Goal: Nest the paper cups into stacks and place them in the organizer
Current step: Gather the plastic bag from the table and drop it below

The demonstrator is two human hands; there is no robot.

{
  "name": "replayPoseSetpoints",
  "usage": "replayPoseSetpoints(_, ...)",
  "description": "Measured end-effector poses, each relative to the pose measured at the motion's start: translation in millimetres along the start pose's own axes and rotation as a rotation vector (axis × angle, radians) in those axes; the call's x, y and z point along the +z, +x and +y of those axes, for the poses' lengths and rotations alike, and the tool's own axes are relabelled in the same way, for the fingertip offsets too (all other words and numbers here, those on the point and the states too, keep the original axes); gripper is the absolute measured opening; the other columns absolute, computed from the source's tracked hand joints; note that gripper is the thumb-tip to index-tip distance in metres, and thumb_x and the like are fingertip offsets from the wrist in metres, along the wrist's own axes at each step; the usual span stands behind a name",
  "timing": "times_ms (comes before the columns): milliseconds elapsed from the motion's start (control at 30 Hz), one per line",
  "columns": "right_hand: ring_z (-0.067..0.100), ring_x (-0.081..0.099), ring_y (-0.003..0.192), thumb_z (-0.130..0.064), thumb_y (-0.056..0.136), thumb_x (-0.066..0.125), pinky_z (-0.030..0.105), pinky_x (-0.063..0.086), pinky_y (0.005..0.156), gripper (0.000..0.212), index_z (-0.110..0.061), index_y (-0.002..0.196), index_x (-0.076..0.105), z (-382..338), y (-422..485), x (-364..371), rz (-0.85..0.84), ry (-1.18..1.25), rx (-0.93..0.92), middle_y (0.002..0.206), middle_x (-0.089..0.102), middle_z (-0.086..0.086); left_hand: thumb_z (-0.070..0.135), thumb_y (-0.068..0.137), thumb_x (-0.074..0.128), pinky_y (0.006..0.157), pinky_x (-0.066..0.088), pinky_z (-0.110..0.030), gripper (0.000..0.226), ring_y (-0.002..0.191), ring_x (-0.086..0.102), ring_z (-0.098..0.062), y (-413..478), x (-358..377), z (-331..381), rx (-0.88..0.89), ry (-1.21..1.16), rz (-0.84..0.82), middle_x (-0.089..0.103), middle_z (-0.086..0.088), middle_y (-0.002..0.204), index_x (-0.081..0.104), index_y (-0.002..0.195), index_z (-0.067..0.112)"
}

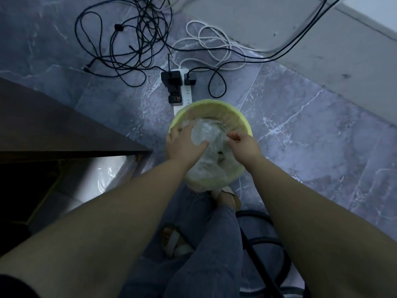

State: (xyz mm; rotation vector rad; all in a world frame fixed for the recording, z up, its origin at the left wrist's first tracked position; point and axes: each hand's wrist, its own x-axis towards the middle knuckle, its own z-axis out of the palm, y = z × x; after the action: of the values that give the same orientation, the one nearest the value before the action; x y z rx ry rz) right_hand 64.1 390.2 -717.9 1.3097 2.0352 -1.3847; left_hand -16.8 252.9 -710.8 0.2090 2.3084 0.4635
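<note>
No paper cups are showing plainly. If any are here, they are lying inside the crumpled clear plastic bag (206, 134), where a pale rounded shape is pressing against the film, too blurred to name. No organizer is appearing in view either. The bag is sitting in the mouth of a yellow bin (232, 112) on the floor, its loose plastic spilling over the near rim.

The left hand (182, 147) is cupping the bundle from its side, fingers bending round the plastic and the thumb pressing into the front. The right hand (245, 147) is pinching a fold of film between curled fingertips at the opposite side.

The main risk, as I am judging it, is coming from the plastic itself. It is thin and slippery, and a pull from two sides could tear it or let it slide free, dumping whatever it is holding. Squeezing through the film could also be crushing soft cup walls, and dented cups are hard to nest.

Just beyond the bin, nearly touching its far rim, a white power strip (187, 97) is lying with black plugs in it, black cables (137, 39) and a white cable (214, 44) looping behind — a tipped bin would be landing on live sockets. A dark table (53, 125) corner is crowding the left forearm, and a sandalled foot (176, 241) is resting below.
</note>
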Motion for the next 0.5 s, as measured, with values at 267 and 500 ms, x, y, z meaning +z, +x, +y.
replayPoseSetpoints(267,0.025,0.022,0.143,-0.017,0.094,0.054,0.037,0.024,0.115,0.063,-0.011,0.148,0.023,9.0,7.6,17.2,-0.251,-0.295,-0.159,0.157,0.019,0.009,0.003,0.091,0.049,0.094,0.041,-0.027,0.057,0.128,0.043,-0.026,-0.8,7.3,-0.9,0.052,-0.388,-0.227,0.040,-0.010,0.142,0.031,0.144,0.012)
replayPoseSetpoints(500,0.027,0.022,0.140,-0.018,0.086,0.058,0.038,0.022,0.113,0.055,-0.017,0.139,0.042,-1.6,-9.0,13.0,0.026,-0.480,-0.294,0.154,0.026,0.007,0.017,0.092,0.051,0.096,0.037,-0.027,0.046,0.129,0.041,-0.027,-0.2,-9.4,-8.6,0.027,-0.167,-0.117,0.037,-0.010,0.146,0.044,0.138,0.014)
